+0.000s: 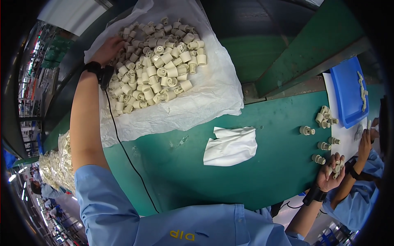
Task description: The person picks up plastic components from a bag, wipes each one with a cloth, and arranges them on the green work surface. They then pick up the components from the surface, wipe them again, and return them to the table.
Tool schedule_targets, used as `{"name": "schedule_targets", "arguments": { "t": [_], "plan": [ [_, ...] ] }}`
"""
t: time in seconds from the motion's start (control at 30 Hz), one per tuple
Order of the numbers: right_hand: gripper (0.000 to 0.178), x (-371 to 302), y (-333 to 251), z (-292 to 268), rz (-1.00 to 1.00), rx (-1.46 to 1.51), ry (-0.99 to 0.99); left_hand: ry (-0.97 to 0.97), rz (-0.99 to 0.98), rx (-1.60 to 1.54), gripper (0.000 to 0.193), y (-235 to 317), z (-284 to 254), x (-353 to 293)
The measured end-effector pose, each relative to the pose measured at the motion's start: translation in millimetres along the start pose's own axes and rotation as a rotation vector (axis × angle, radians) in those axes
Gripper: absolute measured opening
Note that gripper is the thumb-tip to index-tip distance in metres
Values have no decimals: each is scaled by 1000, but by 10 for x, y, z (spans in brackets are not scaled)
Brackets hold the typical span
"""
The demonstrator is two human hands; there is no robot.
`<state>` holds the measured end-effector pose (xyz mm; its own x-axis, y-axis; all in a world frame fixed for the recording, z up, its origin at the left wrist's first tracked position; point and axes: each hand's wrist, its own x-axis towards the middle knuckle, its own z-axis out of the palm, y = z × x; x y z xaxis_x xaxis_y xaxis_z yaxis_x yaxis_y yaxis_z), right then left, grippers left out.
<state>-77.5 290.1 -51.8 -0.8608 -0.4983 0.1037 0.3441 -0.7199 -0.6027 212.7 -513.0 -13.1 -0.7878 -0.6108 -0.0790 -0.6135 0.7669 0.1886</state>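
At the far left edge of a large pile of beige cylindrical plastic fittings (160, 61), my left hand (107, 50) reaches in with its fingers bent and pressed together. Its fingertips are hidden among the pieces, so what they grip does not show. On the right, my right hand (329, 175) is closed round several small beige plastic fittings (337, 167), palm turned up. Beside it on the green table, a few loose fittings (318, 159) lie on their sides, each with a wide round end and a narrower stem.
White sheeting (213, 98) lies under the pile. A crumpled white cloth (230, 146) rests on the green tabletop (283, 151). A black cable (123, 149) trails from my left wrist. At right, a co-worker's hand (364, 143) is beside a blue tray (349, 90). Green metal framing (308, 49) stands behind.
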Motion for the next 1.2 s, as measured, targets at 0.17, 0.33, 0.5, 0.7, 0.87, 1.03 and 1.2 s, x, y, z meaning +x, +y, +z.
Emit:
{"name": "schedule_targets", "arguments": {
  "t": [0.17, 0.33, 0.5, 0.7, 0.87, 1.03, 1.2],
  "plan": [
    [31, -6, -47, -19, 13, -26, 2, 175, 218, -53, 40, 498, 78, -231],
    [32, -8, -54, -35, 18, -34, 7, 93, 378, -138, 43, 1136, 82, -433],
    [31, -7, -21, -24, 10, -41, 3, 90, 282, -188, 47, 754, 52, -384],
    [31, 13, -16, -24, 29, -30, -5, 174, 204, -116, 49, 479, -52, -406],
    [31, -13, -60, -21, 18, -56, 12, 53, 522, -102, 47, 1410, 99, -526],
    [31, 18, 30, 3, 24, -23, -22, 118, 388, -23, 47, 871, -65, -323],
    [31, -15, -5, 12, 16, -35, -20, 148, 468, -170, 49, 1377, -155, -409]
  ]
}}
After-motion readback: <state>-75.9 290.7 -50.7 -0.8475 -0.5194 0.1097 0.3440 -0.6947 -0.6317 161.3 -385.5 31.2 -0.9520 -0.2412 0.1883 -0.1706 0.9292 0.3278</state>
